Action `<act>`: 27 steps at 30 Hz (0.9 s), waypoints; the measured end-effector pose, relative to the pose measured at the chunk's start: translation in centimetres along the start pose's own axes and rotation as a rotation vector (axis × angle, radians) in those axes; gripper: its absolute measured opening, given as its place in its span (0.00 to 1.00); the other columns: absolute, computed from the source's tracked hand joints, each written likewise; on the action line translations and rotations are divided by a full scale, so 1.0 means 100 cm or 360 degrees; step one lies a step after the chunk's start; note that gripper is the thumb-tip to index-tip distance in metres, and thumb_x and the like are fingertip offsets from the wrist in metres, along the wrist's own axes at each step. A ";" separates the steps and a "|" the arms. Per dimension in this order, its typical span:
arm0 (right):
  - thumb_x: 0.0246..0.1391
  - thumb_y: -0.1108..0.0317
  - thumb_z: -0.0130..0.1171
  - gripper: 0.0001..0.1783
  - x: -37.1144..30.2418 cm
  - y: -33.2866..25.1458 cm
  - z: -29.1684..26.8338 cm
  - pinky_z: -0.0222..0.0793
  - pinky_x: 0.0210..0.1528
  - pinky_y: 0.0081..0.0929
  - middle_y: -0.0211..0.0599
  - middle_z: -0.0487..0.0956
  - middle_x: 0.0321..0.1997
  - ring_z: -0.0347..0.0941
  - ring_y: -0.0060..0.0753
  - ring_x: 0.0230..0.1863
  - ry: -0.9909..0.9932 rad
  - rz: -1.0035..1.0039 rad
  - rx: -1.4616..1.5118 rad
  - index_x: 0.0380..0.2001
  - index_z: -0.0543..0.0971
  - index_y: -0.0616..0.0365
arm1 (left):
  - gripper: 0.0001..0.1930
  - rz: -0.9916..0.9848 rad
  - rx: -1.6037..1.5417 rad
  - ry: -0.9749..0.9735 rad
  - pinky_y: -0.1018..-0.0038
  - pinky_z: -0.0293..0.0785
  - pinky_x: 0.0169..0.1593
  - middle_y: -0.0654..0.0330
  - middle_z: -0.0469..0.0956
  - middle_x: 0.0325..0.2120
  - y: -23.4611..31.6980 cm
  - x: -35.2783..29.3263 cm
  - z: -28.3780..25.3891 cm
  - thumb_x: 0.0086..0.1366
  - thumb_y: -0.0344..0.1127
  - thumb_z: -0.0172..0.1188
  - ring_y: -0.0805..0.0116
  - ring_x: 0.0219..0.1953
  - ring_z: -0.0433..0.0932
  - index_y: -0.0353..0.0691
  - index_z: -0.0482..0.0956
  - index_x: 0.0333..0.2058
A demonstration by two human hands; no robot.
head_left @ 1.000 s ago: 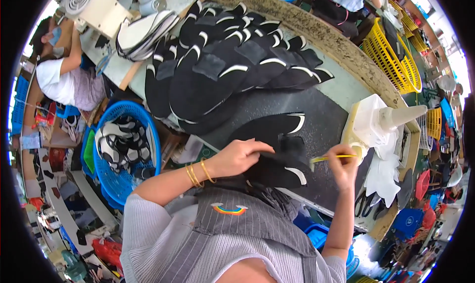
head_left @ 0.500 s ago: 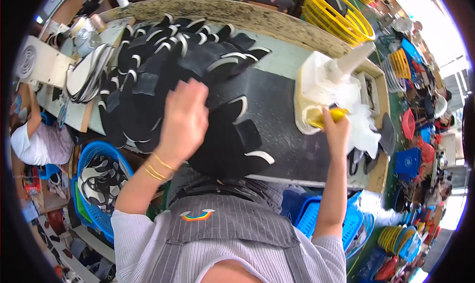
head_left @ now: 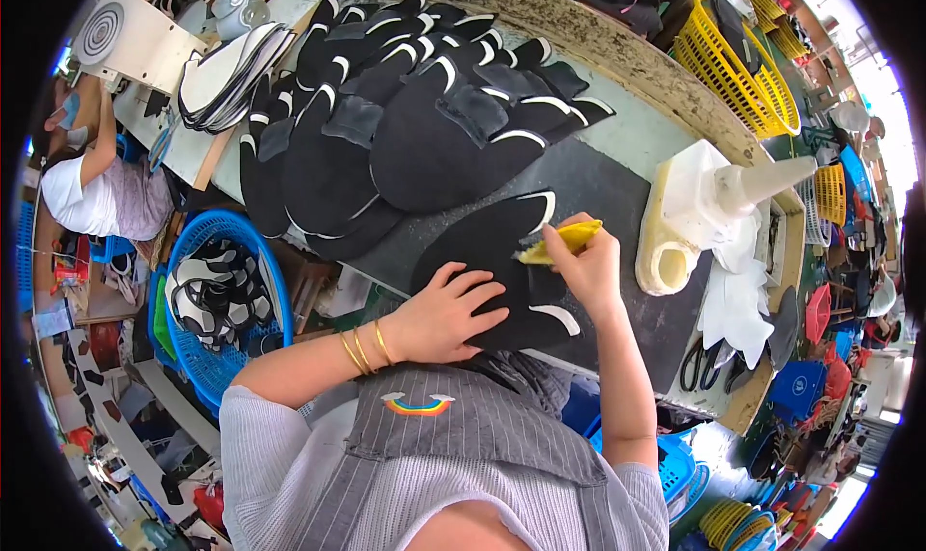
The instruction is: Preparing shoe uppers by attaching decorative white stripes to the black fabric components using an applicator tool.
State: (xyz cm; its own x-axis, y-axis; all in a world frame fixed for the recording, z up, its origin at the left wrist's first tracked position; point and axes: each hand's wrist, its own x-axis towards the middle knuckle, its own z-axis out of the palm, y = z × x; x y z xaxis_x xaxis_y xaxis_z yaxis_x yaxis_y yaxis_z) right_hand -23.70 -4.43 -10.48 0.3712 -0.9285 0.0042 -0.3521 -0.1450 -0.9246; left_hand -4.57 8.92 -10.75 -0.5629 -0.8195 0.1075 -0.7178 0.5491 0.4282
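On the dark work mat (head_left: 603,180) in front of me lies a rounded black cut piece (head_left: 463,242) with white curved edges at two corners. My left hand (head_left: 453,310) rests on it, fingers spread and pressing nothing but its surface. In my right hand (head_left: 586,267) is a yellow-handled brush (head_left: 569,241), its tip touching the piece near the white-edged upper corner. A white plastic glue pot (head_left: 666,262) with an open round mouth stands to the right of that hand. Many more overlapping black pieces (head_left: 424,156) with white edges cover the table's far left.
A raised wooden edge (head_left: 617,45) borders the table's far side. Scissors (head_left: 699,363) and crumpled white sheets (head_left: 738,305) lie at the right. A blue basket of cut parts (head_left: 280,291) stands at lower left; a yellow basket (head_left: 733,69) is beyond the table. Another person (head_left: 96,185) sits far left.
My right hand has brought the brush from the glue pot leftward onto the black piece. My left hand has come down from above the pieces to lie on it. The view has shifted.
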 end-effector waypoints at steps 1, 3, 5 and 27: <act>0.49 0.67 0.65 0.12 0.002 -0.004 -0.003 0.67 0.25 0.22 0.34 0.78 0.18 0.71 0.18 0.20 -0.0043 0.0091 -0.0052 0.23 0.75 0.65 | 0.31 0.0002 -0.0045 -0.0001 0.53 0.55 0.61 0.55 0.67 0.54 -0.001 -0.001 0.002 0.44 0.45 0.70 0.54 0.59 0.62 0.46 0.74 0.50; 0.50 0.67 0.64 0.11 0.005 -0.008 -0.004 0.67 0.24 0.21 0.34 0.78 0.18 0.71 0.17 0.20 -0.0027 0.0062 -0.0018 0.22 0.76 0.64 | 0.31 0.0014 -0.0105 0.0025 0.53 0.55 0.60 0.56 0.67 0.54 -0.002 -0.002 0.004 0.44 0.45 0.70 0.54 0.59 0.63 0.47 0.75 0.49; 0.50 0.68 0.64 0.11 0.010 -0.013 0.003 0.66 0.24 0.20 0.34 0.78 0.18 0.71 0.16 0.20 0.0023 0.0031 0.0015 0.22 0.76 0.64 | 0.31 0.0017 -0.0119 0.0045 0.53 0.55 0.60 0.56 0.68 0.53 -0.005 -0.004 0.002 0.44 0.45 0.70 0.55 0.58 0.63 0.47 0.75 0.49; 0.50 0.74 0.61 0.06 0.006 -0.014 -0.022 0.66 0.26 0.14 0.28 0.76 0.24 0.69 0.14 0.24 -0.0154 -0.0066 0.0198 0.25 0.75 0.63 | 0.30 0.0071 -0.0144 0.0157 0.54 0.57 0.57 0.59 0.69 0.52 -0.013 -0.004 0.008 0.42 0.46 0.70 0.56 0.56 0.65 0.49 0.76 0.48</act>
State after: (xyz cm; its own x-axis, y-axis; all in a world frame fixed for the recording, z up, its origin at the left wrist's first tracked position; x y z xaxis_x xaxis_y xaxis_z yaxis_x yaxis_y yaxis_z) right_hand -24.90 -5.56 -8.30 0.4666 -0.8844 0.0125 -0.2277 -0.1338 -0.9645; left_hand -3.71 8.63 -12.04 -0.5472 -0.8092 0.2140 -0.6506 0.5720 0.4995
